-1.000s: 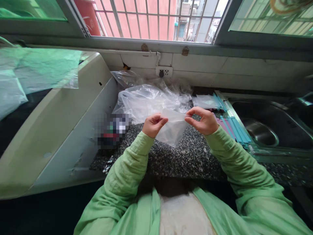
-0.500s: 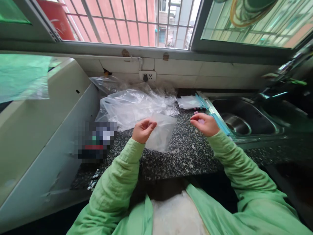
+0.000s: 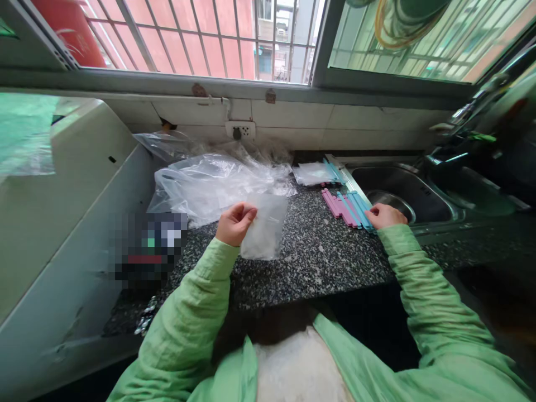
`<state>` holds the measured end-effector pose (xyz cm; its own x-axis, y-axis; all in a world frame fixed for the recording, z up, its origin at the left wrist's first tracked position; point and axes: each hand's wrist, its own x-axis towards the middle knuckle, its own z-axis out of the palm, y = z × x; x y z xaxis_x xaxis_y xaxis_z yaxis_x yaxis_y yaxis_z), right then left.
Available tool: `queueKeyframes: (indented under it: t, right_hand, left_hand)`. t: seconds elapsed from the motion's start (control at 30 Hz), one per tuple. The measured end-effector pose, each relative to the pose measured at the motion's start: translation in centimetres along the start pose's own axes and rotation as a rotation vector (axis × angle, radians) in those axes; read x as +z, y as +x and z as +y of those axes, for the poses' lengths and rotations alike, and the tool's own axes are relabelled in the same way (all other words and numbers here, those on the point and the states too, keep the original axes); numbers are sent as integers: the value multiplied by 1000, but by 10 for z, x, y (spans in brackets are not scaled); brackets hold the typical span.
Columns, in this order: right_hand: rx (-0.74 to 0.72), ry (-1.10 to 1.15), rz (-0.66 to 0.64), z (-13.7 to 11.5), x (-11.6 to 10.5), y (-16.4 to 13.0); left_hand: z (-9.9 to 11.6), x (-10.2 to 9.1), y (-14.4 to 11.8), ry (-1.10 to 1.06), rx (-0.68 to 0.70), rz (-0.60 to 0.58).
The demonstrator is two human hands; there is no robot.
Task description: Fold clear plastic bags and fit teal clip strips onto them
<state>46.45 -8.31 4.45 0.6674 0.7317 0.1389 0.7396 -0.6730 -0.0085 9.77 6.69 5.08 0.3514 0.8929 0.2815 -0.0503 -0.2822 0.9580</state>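
Observation:
My left hand (image 3: 235,223) pinches the upper left edge of a small clear plastic bag (image 3: 264,231), which hangs flat above the counter. Over at the sink's edge, my right hand (image 3: 387,215) has thumb and fingers closed at the outermost of several thin blue strips (image 3: 355,206). Pink strips (image 3: 339,207) lie beside the blue ones on the counter, roughly side by side. Behind them rests a stack of small clear bags (image 3: 310,173) with more blue strips at its right side.
Large crumpled clear plastic bags (image 3: 209,181) cover the back of the speckled counter (image 3: 310,262). A pixelated item (image 3: 151,245) sits at the left by a pale panel (image 3: 71,240). To the right is a metal sink (image 3: 444,209) holding a round bowl (image 3: 391,201). A wall socket (image 3: 245,130) is behind.
My right hand has moved right and down to the blue strips, uncovering the pink and blue strips it had hidden. My left hand still holds the bag. The view has shifted slightly.

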Motion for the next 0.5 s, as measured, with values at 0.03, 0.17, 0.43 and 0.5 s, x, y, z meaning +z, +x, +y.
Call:
queueKeyframes:
  t: [0.03, 0.17, 0.43, 0.5]
  right_hand:
    - [33, -26, -34, -5, -2, -1]
    - [104, -93, -164, -20, -10, -4]
    - [116, -135, -143, -22, -21, -3]
    - [34, -106, -19, -22, -25, -6]
  left_hand:
    - [-1, 0, 0, 6, -6, 11]
    - [-4, 1, 1, 10, -47, 22]
    - [-9, 4, 5, -77, -92, 15]
    - [-10, 4, 5, -94, -82, 9]
